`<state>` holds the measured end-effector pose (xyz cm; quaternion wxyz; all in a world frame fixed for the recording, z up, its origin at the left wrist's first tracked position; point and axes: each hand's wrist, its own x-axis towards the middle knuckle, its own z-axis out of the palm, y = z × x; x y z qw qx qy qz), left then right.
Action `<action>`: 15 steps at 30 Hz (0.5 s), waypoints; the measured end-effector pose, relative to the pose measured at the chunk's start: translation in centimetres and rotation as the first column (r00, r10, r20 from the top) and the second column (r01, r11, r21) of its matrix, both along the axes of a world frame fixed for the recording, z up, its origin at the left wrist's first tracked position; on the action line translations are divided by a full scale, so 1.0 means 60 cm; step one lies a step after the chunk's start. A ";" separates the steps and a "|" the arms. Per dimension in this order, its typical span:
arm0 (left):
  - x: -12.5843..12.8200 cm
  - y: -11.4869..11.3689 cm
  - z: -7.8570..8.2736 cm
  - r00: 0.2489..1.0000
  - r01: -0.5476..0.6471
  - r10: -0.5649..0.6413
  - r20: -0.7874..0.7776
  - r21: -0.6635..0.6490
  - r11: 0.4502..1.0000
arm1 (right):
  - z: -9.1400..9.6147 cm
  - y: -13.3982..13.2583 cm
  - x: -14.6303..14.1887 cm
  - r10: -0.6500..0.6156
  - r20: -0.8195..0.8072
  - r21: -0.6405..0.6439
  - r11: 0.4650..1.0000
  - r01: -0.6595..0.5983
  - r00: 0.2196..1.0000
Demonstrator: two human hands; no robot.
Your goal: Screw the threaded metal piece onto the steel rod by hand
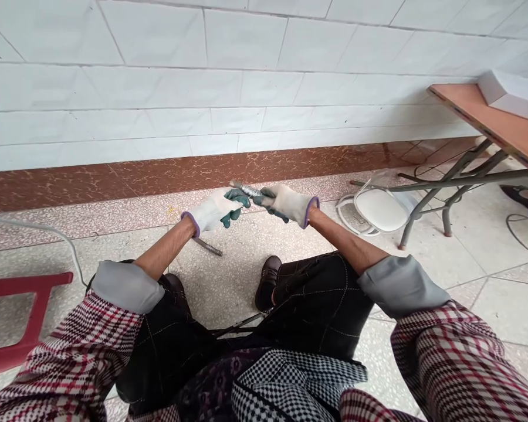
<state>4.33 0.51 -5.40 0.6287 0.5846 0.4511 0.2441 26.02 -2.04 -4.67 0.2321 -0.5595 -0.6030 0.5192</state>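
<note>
Centre of the head view, just above the middle: two gloved hands meet in front of a tiled wall with a brown skirting band. Left hand [217, 210], in a white glove with dark green fingertips, is curled shut around the near end of a short grey threaded metal rod [246, 189]. Right hand [286, 204], gloved alike, closes on the rod's other end from the right, fingers pinched around it. Held between both hands, the rod sits level, clear of the floor.

Below the left wrist, a second thin metal bar [209, 247] lies on the speckled floor. Lower frame: plaid sleeves, dark trousers and a brown shoe [268, 281] of the seated person. At far left, part of a red plastic stool [22, 316]. At right, a white round seat [378, 210] rests beside the grey legs of a folding table [484, 111] with a wooden top.

Judging by the grip, the hands seem to be turning or threading something along the rod; a next move would likely call for holding one end steady while the other hand twists.
</note>
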 end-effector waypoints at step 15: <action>-0.012 0.014 0.019 0.975 0.106 -0.081 -0.205 0.115 0.988 | 0.051 -0.059 -0.008 0.292 -0.273 -0.127 0.934 -0.335 0.917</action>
